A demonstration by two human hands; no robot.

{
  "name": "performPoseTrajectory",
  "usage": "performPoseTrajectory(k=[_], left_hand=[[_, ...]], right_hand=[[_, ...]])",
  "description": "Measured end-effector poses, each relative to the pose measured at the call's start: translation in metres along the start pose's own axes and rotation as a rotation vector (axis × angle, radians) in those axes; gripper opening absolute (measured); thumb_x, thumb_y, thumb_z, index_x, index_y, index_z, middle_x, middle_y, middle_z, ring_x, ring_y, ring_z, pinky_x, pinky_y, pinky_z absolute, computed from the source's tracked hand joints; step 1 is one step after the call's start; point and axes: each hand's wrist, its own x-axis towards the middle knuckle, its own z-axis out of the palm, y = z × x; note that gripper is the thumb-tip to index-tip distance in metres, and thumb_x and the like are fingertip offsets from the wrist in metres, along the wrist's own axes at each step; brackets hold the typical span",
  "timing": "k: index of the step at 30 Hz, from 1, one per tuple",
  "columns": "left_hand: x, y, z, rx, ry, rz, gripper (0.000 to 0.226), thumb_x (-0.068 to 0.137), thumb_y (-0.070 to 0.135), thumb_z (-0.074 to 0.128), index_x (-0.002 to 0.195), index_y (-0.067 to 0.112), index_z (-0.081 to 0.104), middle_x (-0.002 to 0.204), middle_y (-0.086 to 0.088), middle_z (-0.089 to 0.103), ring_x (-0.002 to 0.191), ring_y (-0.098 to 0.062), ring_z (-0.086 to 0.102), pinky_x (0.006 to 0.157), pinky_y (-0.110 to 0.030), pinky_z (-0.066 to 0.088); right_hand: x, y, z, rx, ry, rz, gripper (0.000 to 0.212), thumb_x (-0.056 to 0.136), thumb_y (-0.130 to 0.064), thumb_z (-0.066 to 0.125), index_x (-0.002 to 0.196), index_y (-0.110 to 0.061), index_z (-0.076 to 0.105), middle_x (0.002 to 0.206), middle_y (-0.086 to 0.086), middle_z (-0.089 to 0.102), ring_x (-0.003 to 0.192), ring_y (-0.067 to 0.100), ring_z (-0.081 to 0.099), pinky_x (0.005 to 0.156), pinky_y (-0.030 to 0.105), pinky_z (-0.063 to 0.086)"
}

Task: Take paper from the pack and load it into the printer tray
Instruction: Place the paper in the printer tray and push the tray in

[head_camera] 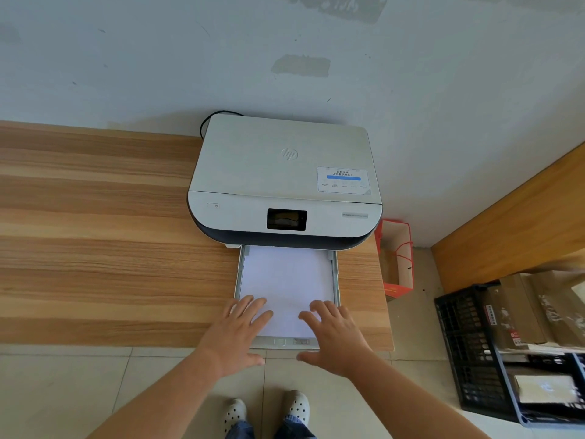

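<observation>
A white and dark grey printer (285, 182) stands on the wooden table against the wall. Its grey paper tray (335, 270) is pulled out toward the table's front edge. A stack of white paper (286, 277) lies flat inside the tray. My left hand (239, 334) rests palm down on the near left part of the paper, fingers spread. My right hand (332, 335) lies flat on the near right part, thumb below the tray's front lip. Neither hand grips anything. No paper pack is in view.
The wooden table (110, 248) stretches left of the printer. A red paper bag (397, 258) stands on the floor right of the table. A black plastic crate (493, 359) with boxes sits at the lower right. A black cable runs behind the printer.
</observation>
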Motion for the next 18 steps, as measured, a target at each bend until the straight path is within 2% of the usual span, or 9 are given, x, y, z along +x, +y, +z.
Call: performPoseTrajectory(k=[2,6,9,11,14,18], left_hand=[[0.001,0.000,-0.001,0.016,-0.006,-0.019,0.091,0.064,0.072,0.061,0.139,0.023,0.042,0.148,-0.008,0.040,0.135,-0.032,0.038,0.106,-0.051,0.033],[0.002,0.001,-0.004,-0.008,0.082,0.004,0.086,0.055,0.062,0.076,0.127,0.020,0.053,0.135,-0.009,0.055,0.124,-0.030,0.046,0.094,-0.049,0.047],[0.001,0.000,-0.004,-0.022,0.164,0.000,0.074,0.065,0.056,0.070,0.127,0.019,0.052,0.135,-0.007,0.055,0.125,-0.028,0.042,0.097,-0.050,0.046],[0.001,-0.001,-0.005,0.005,0.157,-0.014,0.073,0.068,0.057,0.067,0.128,0.018,0.053,0.136,-0.008,0.054,0.126,-0.030,0.046,0.099,-0.052,0.042],[0.003,-0.003,-0.005,0.023,0.155,-0.018,0.076,0.068,0.059,0.067,0.130,0.017,0.053,0.138,-0.010,0.052,0.127,-0.032,0.049,0.102,-0.054,0.039],[0.008,-0.005,-0.006,0.008,0.171,-0.055,0.084,0.066,0.063,0.066,0.134,0.016,0.051,0.143,-0.010,0.049,0.131,-0.032,0.046,0.107,-0.054,0.030]], right_hand=[[0.001,-0.003,0.006,-0.049,-0.003,-0.013,0.078,0.075,-0.069,0.055,0.138,-0.031,0.030,0.148,0.006,0.033,0.133,0.031,0.034,0.110,0.050,0.027],[0.002,-0.006,0.012,-0.073,-0.012,0.003,0.085,0.076,-0.066,0.059,0.144,-0.033,0.021,0.158,0.009,0.019,0.143,0.035,0.020,0.113,0.054,0.017],[0.005,-0.005,0.011,-0.070,-0.004,0.033,0.081,0.083,-0.062,0.052,0.147,-0.033,0.012,0.161,0.007,0.004,0.147,0.034,0.004,0.115,0.053,0.003],[0.008,-0.003,0.007,-0.069,0.020,0.068,0.080,0.084,-0.059,0.052,0.148,-0.032,0.011,0.161,0.007,0.004,0.147,0.034,0.003,0.115,0.053,0.002],[0.013,0.002,0.003,-0.069,0.030,0.096,0.085,0.081,-0.060,0.054,0.149,-0.032,0.012,0.161,0.007,0.008,0.147,0.034,0.006,0.115,0.053,0.001],[0.017,0.009,0.002,-0.071,0.035,0.112,0.090,0.082,-0.064,0.050,0.152,-0.032,0.004,0.162,0.006,-0.003,0.147,0.034,-0.006,0.110,0.051,-0.013]])
